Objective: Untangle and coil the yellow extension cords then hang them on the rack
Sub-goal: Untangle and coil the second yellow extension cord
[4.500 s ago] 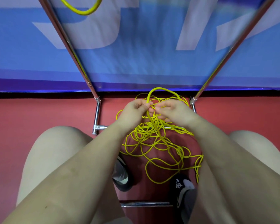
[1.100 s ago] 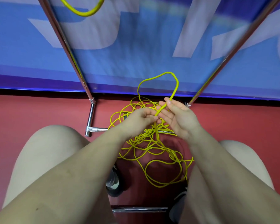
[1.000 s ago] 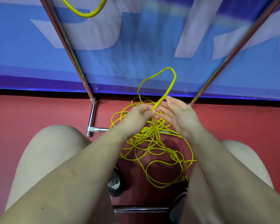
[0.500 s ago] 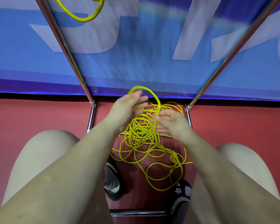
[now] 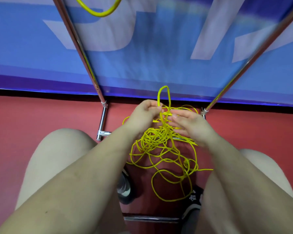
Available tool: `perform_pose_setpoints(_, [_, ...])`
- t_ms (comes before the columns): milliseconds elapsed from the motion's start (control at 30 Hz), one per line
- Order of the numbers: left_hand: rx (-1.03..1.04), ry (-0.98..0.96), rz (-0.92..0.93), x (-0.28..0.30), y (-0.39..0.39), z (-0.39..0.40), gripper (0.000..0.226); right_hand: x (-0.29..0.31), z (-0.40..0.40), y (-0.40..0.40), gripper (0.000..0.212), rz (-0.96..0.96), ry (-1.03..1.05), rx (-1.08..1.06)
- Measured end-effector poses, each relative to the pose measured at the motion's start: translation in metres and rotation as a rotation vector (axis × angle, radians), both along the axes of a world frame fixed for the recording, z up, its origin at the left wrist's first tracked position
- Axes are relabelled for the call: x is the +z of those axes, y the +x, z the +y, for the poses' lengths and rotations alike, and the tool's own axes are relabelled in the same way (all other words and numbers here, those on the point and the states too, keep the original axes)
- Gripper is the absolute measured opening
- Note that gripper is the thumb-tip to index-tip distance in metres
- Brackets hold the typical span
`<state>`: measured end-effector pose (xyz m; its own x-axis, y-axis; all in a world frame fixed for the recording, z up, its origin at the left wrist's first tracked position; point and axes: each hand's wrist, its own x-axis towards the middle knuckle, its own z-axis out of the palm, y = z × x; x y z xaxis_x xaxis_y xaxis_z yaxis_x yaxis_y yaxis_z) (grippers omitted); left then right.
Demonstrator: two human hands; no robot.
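The tangled yellow extension cord [image 5: 161, 149] lies on the red floor [image 5: 41, 119] between two chrome rack poles [image 5: 78, 48], at ten and two o'clock. Another yellow cord loop [image 5: 98, 12] hangs at eleven. Both shoes [image 5: 193, 200] sit at six.

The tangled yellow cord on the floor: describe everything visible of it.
The thin yellow cord, smooth and plastic-looking, lies in a loose knotted heap of loops on the red floor, between the person's knees. One narrow loop stands upright, pinched at its base by the left hand; the right hand is blurred beside the strands.
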<state>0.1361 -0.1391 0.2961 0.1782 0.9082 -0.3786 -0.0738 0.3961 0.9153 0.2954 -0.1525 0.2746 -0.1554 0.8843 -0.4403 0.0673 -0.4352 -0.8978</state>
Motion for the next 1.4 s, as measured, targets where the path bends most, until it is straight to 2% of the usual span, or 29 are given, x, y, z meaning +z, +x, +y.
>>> perform_pose_setpoints(33, [0.069, -0.013, -0.037, 0.003, -0.003, 0.003, 0.015, -0.003, -0.003, -0.003, 0.027, -0.138, 0.027, 0.092])
perform_pose_setpoints(133, [0.207, -0.042, -0.168, 0.004, -0.015, 0.012, 0.012, -0.014, -0.008, -0.013, 0.032, -0.361, 0.090, 0.196])
perform_pose_setpoints(233, [0.284, -0.032, -0.284, 0.006, -0.020, 0.018, 0.010, -0.018, -0.007, -0.012, 0.020, -0.514, 0.147, 0.234])
perform_pose_setpoints(300, [0.258, -0.032, -0.341, 0.008, -0.018, 0.019, 0.009, -0.017, -0.007, -0.011, 0.010, -0.416, 0.110, 0.161])
perform_pose_setpoints(333, [0.215, -0.032, -0.329, 0.008, -0.016, 0.018, 0.010, -0.014, -0.007, -0.011, 0.013, -0.323, 0.073, 0.098])
perform_pose_setpoints(400, [0.068, -0.039, -0.194, 0.002, -0.011, 0.014, 0.017, -0.005, -0.007, -0.014, 0.016, -0.140, 0.017, -0.023])
perform_pose_setpoints(467, [-0.141, -0.067, -0.019, -0.008, -0.005, 0.007, 0.025, -0.001, -0.005, -0.013, 0.002, -0.003, -0.011, -0.152])
perform_pose_setpoints(500, [-0.248, -0.079, 0.054, -0.014, -0.002, 0.003, 0.027, 0.001, -0.003, -0.012, 0.007, 0.072, -0.037, -0.233])
perform_pose_setpoints(533, [-0.349, -0.065, 0.127, -0.021, 0.000, -0.002, 0.027, 0.004, -0.001, -0.011, 0.013, 0.159, -0.067, -0.306])
perform_pose_setpoints(600, [-0.485, 0.019, 0.251, -0.027, 0.004, -0.008, 0.015, 0.006, 0.003, -0.007, 0.010, 0.302, -0.081, -0.415])
perform_pose_setpoints(667, [-0.477, 0.054, 0.224, -0.027, 0.006, -0.009, 0.009, 0.011, 0.005, -0.005, 0.005, 0.401, -0.064, -0.488])
perform_pose_setpoints(767, [-0.324, 0.035, 0.097, -0.017, 0.006, -0.005, 0.022, 0.014, 0.009, -0.003, 0.009, 0.472, -0.003, -0.495])
perform_pose_setpoints(833, [-0.191, 0.018, 0.068, -0.013, 0.004, -0.002, 0.023, 0.012, 0.009, -0.004, 0.018, 0.350, 0.003, -0.376])
perform_pose_setpoints(1000, [0.146, -0.045, -0.141, -0.002, -0.008, 0.011, 0.019, -0.010, -0.007, -0.015, 0.032, -0.239, -0.007, 0.163])
perform_pose_setpoints(1067, [0.244, -0.065, -0.242, 0.001, -0.013, 0.017, 0.017, -0.015, -0.009, -0.017, 0.031, -0.394, 0.093, 0.229])
perform_pose_setpoints(1100, [0.263, -0.069, -0.279, 0.003, -0.014, 0.018, 0.016, -0.016, -0.009, -0.018, 0.024, -0.440, 0.129, 0.238])
perform_pose_setpoints(1133, [0.264, -0.068, -0.304, 0.003, -0.015, 0.019, 0.015, -0.015, -0.009, -0.018, 0.015, -0.460, 0.153, 0.241])
perform_pose_setpoints(1200, [0.230, -0.069, -0.341, 0.003, -0.014, 0.018, 0.016, -0.015, -0.009, -0.018, 0.020, -0.452, 0.171, 0.206])
perform_pose_setpoints(1267, [0.157, -0.069, -0.310, 0.000, -0.013, 0.018, 0.019, -0.011, -0.008, -0.019, 0.022, -0.322, 0.152, 0.097])
perform_pose_setpoints(1333, [0.016, -0.078, -0.156, -0.008, -0.010, 0.015, 0.025, -0.004, -0.004, -0.019, 0.017, -0.172, 0.128, -0.023])
perform_pose_setpoints(1400, [-0.170, -0.073, 0.036, -0.018, -0.006, 0.007, 0.026, 0.001, 0.001, -0.017, 0.011, -0.124, 0.124, -0.116])
